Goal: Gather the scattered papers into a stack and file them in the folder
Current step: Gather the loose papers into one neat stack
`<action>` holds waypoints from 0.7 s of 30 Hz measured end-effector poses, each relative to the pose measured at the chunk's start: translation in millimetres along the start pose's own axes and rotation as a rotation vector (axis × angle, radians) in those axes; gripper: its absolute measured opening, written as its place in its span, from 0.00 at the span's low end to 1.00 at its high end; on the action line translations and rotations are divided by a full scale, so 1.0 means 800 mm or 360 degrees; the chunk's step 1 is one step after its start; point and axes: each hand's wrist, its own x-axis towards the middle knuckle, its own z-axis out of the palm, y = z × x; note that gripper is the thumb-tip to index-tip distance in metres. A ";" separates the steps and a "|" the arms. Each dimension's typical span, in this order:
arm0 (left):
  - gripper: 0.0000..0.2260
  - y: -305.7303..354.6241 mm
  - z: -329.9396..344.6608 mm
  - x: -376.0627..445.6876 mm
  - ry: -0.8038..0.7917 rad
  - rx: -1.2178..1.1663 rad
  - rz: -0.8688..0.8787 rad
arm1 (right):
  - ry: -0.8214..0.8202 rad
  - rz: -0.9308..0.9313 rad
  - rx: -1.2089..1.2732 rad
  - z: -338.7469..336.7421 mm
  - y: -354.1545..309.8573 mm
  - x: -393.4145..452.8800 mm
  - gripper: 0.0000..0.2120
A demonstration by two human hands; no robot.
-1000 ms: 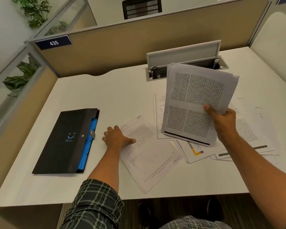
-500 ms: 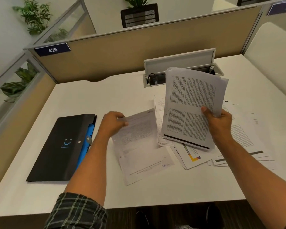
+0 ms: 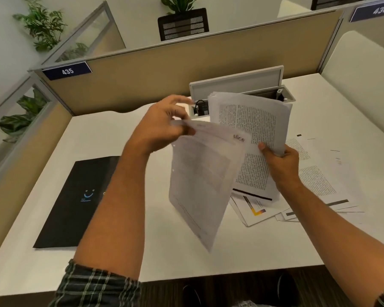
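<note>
Sheet (image 3: 200,173) pinched by its top edge in my left hand (image 3: 162,127) hangs above the worktop (image 3: 142,258); my right hand (image 3: 279,162) grips the stack (image 3: 253,134). I'd lay it flush on top, corners matched. More papers (image 3: 319,185) lie right, folder (image 3: 75,202) left.

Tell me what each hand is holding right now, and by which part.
The left hand pinches a loose sheet at its top corner. The right hand grips a paper stack at its right edge.
</note>
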 end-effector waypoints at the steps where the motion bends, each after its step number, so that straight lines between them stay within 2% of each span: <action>1: 0.05 0.001 0.011 0.005 0.0085 0.0017 0.0028 | -0.0067 0.0006 0.0000 0.002 -0.002 -0.003 0.03; 4: 0.05 0.007 0.036 0.013 0.0259 0.0208 0.0118 | -0.0277 -0.0035 -0.0016 0.006 -0.001 -0.007 0.04; 7: 0.05 0.008 0.048 0.018 0.0340 0.0345 0.0208 | -0.0379 -0.0065 -0.0055 0.007 0.000 -0.010 0.08; 9: 0.06 0.005 0.052 0.020 0.0356 0.0400 0.0246 | -0.0463 -0.0094 -0.0095 0.004 0.003 -0.010 0.02; 11: 0.06 0.003 0.056 0.020 0.0340 0.0383 0.0218 | -0.0504 -0.0116 -0.0066 0.005 0.002 -0.012 0.11; 13: 0.07 0.000 0.065 0.019 0.0347 0.0338 0.0133 | -0.0540 -0.0134 0.0002 0.007 -0.003 -0.017 0.04; 15: 0.07 -0.003 0.073 0.016 0.0399 0.0306 0.0112 | -0.0535 -0.0148 0.0051 0.008 -0.001 -0.017 0.11; 17: 0.06 -0.009 0.079 0.014 0.0472 0.0255 0.0126 | -0.0551 -0.0113 0.0049 0.009 0.003 -0.018 0.04; 18: 0.06 -0.011 0.082 0.011 0.0510 0.0236 0.0134 | -0.0583 -0.0104 0.0089 0.008 0.008 -0.017 0.06; 21: 0.06 -0.019 0.091 0.004 0.0632 0.0215 0.0167 | -0.0691 -0.0091 0.0227 0.005 0.009 -0.019 0.27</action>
